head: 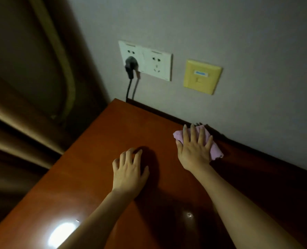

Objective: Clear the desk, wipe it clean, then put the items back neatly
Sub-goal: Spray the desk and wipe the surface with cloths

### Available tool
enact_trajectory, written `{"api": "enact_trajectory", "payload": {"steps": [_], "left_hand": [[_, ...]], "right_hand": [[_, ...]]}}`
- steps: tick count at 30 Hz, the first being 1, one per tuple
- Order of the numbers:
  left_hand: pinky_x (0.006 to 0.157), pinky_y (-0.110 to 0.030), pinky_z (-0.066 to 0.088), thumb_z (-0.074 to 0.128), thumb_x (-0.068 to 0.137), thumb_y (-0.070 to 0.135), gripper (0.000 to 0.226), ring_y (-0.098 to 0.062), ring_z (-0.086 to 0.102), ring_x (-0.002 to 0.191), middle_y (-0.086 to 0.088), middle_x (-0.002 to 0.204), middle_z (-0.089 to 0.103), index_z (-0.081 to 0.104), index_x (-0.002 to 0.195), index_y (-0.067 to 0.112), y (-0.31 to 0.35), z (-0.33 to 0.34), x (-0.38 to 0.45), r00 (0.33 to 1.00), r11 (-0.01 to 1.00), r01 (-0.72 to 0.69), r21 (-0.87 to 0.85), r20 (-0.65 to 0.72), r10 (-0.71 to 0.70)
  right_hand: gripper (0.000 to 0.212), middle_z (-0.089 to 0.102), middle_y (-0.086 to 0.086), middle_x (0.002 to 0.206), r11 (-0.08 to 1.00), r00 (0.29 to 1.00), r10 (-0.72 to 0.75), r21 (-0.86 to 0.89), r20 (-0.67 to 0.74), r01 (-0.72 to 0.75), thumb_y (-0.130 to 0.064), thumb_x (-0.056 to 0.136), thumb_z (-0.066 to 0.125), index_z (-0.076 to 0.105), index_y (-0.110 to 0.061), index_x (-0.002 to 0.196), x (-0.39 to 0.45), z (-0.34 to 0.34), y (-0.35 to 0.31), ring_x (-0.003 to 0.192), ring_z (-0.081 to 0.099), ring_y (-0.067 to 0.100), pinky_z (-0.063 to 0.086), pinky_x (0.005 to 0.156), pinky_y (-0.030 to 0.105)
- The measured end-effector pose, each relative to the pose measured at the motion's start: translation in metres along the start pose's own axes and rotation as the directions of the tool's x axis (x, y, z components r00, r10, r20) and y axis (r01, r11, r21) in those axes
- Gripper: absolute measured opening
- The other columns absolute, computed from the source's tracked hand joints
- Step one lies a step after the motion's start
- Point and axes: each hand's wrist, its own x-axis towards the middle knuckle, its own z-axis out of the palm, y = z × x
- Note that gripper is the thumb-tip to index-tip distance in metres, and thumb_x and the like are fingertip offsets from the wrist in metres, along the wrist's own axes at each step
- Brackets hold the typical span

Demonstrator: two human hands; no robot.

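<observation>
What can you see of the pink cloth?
The cloth is pale pink, soft and crumpled into a bunched pad, not spread flat. It lies on the desk at its back edge, close to the wall. The right hand presses on it with straight, spread fingers, covering its middle; pink corners show past the fingertips and at the hand's right side.

Head camera looks down, close over desk (99,141).

White double socket (145,60) with black plug (130,64) — yellow wall plate (202,76) beside it.
</observation>
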Motion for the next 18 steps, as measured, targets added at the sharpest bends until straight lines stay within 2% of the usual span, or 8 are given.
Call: {"api": "enact_trajectory", "payload": {"steps": [18], "left_hand": [[0.113, -0.04, 0.014, 0.036, 0.095, 0.051, 0.062, -0.019, 0.015, 0.14, -0.001, 0.151, 0.017, 0.018, 0.149, 0.026, -0.139, -0.021, 0.061, 0.979, 0.983, 0.173, -0.058, -0.097, -0.178]], "right_hand": [[0.062, 0.001, 0.01, 0.16, 0.969, 0.968, -0.247, 0.0, -0.04, 0.247, -0.047, 0.099, 0.016, -0.002, -0.019, 0.152, 0.11, -0.005, -0.193, 0.146, -0.004, 0.035, 0.003, 0.112, 0.059]]}}
